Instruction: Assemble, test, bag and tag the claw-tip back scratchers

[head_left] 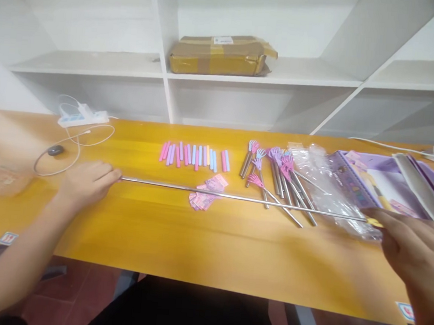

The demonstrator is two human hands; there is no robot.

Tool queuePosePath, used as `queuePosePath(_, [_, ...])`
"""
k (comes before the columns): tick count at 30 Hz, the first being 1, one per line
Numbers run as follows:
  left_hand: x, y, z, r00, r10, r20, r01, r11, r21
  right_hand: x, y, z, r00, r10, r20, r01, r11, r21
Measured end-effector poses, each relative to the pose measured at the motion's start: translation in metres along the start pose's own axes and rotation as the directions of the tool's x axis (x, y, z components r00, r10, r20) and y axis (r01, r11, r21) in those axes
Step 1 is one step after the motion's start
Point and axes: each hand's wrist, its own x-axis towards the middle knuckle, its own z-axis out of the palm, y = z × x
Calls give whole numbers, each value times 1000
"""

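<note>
A telescopic back scratcher [237, 197], drawn out to a long thin metal rod, stretches across the view above the table. My left hand [89, 182] is closed around its left end. At the other end, my right hand [413, 243] grips near the yellow head, which is mostly hidden by the fingers. Beneath the rod lie pink printed cards [207, 194] in a loose fan. Several short back scratchers [286, 173] with pink, purple and blue hand-shaped heads are piled right of centre. Behind the cards, pink, purple, blue and yellow tubes [189, 155] form a rough row.
Clear plastic bags [323, 176] lie beside a purple box [358, 178] holding cards and cardboard. A power strip [83, 118] with a looped white cable stands at the back left. White shelves rise behind the table [150, 242], with a taped carton [219, 57] on one.
</note>
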Motion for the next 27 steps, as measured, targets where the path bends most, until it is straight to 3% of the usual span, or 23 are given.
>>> queuePosePath(3, [-9, 6, 9, 998, 15, 67, -12, 999, -40, -11, 7, 5, 984, -164, -73, 159, 984, -77])
queuePosePath(4, [-9, 10, 12, 995, 20, 101, -13, 997, -74, -14, 7, 8, 982, -167, -91, 158, 983, -99])
queuePosePath(6, [-8, 17, 16, 988, 21, 153, -1, 992, -129, -17, 8, 14, 989, -121, -82, 111, 986, -124])
queuePosePath(9, [-4, 26, 20, 987, -58, 147, 70, 995, -72, -20, 8, 19, 998, -50, -38, 46, 994, -101])
queuePosePath(15, [2, 38, 22, 986, -143, 88, 143, 990, 13, -14, 5, 18, 995, -74, 71, 71, 996, 52])
queuePosePath(20, [1, 39, 26, 961, -192, 199, 188, 981, 39, -8, 5, 15, 973, -136, 188, 98, 975, 198])
queuePosePath(27, [3, 37, 24, 923, -211, 321, 191, 977, 93, -12, 8, 23, 973, -58, 223, 7, 975, 220])
